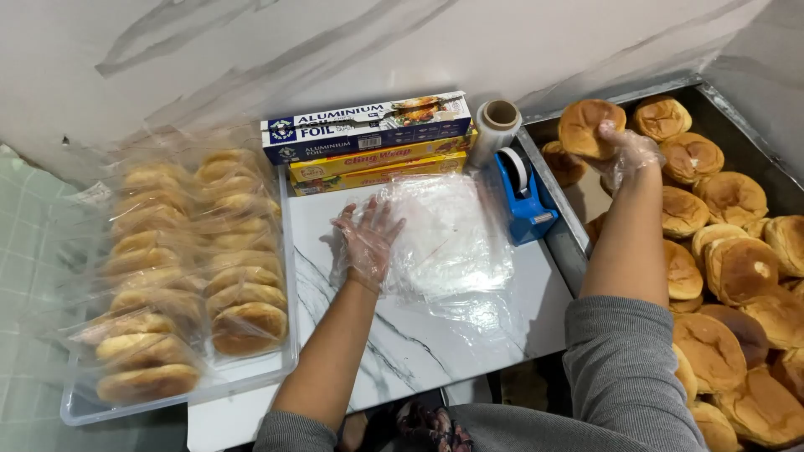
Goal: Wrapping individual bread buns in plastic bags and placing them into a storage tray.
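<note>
The left hand (366, 243), sheathed in a thin, crinkled clear plastic glove, lies flat with fingers spread on a stack of glossy transparent plastic bags (448, 243), pressing down on their left edge and gripping nothing. The right hand (626, 155), gloved the same way, is closed around a round, golden-brown bun with a smooth domed crust (589, 127), holding it just above the heap of loose buns (737, 268) that fills a deep metal tray (548, 180) on the right. Those buns are matt, lightly floured in spots and piled against one another.

The bags rest on a white marble-patterned worktop (419, 343) with grey veins, its surface smooth and shiny. Just beside them, to the right, stands a blue plastic tape dispenser (523, 197) with a white roll, touching the tray's rim. Behind it a roll of clear film on a cardboard core (496, 125) stands upright. To its left, long rectangular cardboard boxes (368, 142) are stacked lengthwise against the wall, a dark blue one on top of yellow ones.

On the left, a shallow clear plastic tray (243, 381) holds two rows of buns already sealed in wrinkled clear bags (193, 268), lying overlapped on edge. Grey knitted sleeves cover both upper arms.
</note>
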